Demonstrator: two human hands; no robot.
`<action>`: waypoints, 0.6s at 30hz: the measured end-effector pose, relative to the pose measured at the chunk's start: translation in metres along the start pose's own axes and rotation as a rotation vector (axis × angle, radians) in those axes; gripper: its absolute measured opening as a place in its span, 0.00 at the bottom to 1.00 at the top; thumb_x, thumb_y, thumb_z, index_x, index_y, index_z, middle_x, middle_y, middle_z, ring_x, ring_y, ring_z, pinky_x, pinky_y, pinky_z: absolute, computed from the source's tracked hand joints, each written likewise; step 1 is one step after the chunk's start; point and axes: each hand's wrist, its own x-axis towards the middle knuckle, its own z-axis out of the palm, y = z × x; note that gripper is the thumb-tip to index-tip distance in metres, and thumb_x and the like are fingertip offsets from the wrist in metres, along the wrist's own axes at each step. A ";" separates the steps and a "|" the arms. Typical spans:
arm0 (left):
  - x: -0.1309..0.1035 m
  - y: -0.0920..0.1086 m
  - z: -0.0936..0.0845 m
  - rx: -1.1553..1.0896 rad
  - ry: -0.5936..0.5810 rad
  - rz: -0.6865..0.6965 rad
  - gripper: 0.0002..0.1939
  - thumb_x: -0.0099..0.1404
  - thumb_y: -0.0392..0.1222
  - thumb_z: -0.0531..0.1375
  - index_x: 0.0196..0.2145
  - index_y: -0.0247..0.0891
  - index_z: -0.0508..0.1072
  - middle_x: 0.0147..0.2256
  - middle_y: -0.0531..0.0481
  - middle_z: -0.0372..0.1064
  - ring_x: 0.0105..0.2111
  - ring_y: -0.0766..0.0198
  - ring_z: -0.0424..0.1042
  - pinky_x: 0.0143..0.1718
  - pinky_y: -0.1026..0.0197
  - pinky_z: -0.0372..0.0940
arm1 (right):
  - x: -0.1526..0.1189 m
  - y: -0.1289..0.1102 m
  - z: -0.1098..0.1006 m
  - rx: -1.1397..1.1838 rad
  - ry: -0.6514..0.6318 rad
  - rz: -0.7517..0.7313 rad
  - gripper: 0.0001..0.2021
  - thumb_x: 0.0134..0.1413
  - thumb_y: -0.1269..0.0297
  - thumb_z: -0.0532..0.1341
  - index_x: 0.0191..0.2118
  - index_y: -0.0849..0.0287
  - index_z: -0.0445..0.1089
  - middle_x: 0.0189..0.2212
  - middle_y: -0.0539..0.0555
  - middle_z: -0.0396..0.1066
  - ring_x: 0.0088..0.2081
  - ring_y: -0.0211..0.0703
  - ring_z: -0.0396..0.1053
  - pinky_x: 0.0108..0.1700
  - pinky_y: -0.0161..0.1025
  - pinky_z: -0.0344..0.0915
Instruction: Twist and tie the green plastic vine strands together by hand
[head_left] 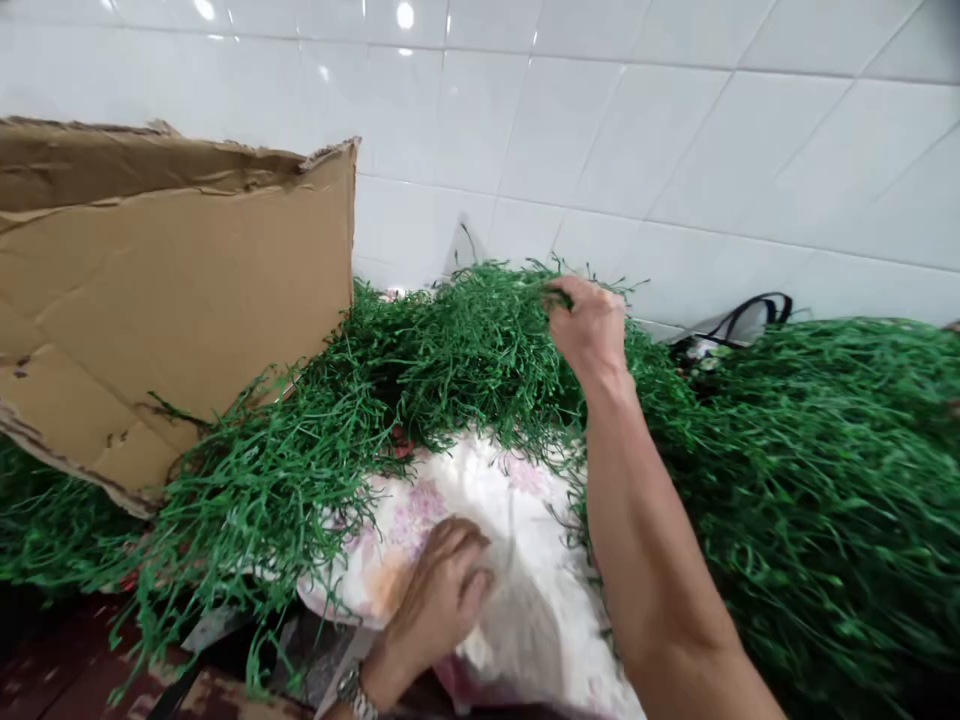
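Greenery lies in an arc around the far side of a floral cloth, with strands draped over its left part and a denser mass spreading right. Right hand: at the far edge of the arc, fingertips pinched on thin strands. Left hand: low over the cloth, fingers curled and blurred; whether it grips anything cannot be told. Hands are well apart. A watch is on the left wrist.

Handling: a light pinch should suit these fine, tangled strands; a hard pull would probably drag neighbours along. Lift slowly and separate crossings before drawing strands sideways. Keep the watch band away from loose ends, which could snag.

Edges: cardboard stands at the left, torn along its top, with strands against its lower edge. A tiled wall limits reach at the back; a black strap loops near it, at right. Room for movement appears best above the cloth, between the hands.
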 end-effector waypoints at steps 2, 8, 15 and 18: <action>-0.002 -0.002 -0.003 -0.134 0.110 -0.053 0.14 0.63 0.37 0.51 0.44 0.36 0.70 0.44 0.42 0.69 0.48 0.57 0.67 0.52 0.52 0.64 | -0.046 0.001 -0.014 0.042 0.009 0.005 0.13 0.51 0.73 0.54 0.39 0.58 0.73 0.37 0.53 0.75 0.39 0.44 0.72 0.42 0.41 0.66; 0.001 0.008 -0.015 -0.588 0.480 -0.252 0.21 0.63 0.45 0.54 0.53 0.39 0.60 0.49 0.41 0.64 0.47 0.58 0.68 0.50 0.52 0.63 | -0.191 -0.012 -0.020 0.214 -0.149 0.059 0.12 0.52 0.74 0.54 0.41 0.58 0.71 0.36 0.55 0.74 0.39 0.44 0.72 0.40 0.38 0.68; 0.028 0.017 -0.007 -1.015 0.425 -0.516 0.21 0.55 0.41 0.61 0.47 0.41 0.62 0.37 0.50 0.67 0.32 0.70 0.68 0.31 0.68 0.63 | -0.272 -0.007 -0.018 0.297 -0.410 0.137 0.17 0.53 0.72 0.54 0.50 0.59 0.65 0.46 0.59 0.71 0.47 0.46 0.70 0.48 0.44 0.68; 0.030 0.024 0.000 -1.133 0.447 -0.557 0.16 0.51 0.36 0.62 0.39 0.40 0.66 0.27 0.57 0.65 0.24 0.74 0.64 0.26 0.70 0.59 | -0.285 -0.010 -0.018 0.379 -0.434 0.123 0.18 0.52 0.73 0.53 0.49 0.59 0.65 0.45 0.59 0.71 0.46 0.45 0.70 0.48 0.43 0.68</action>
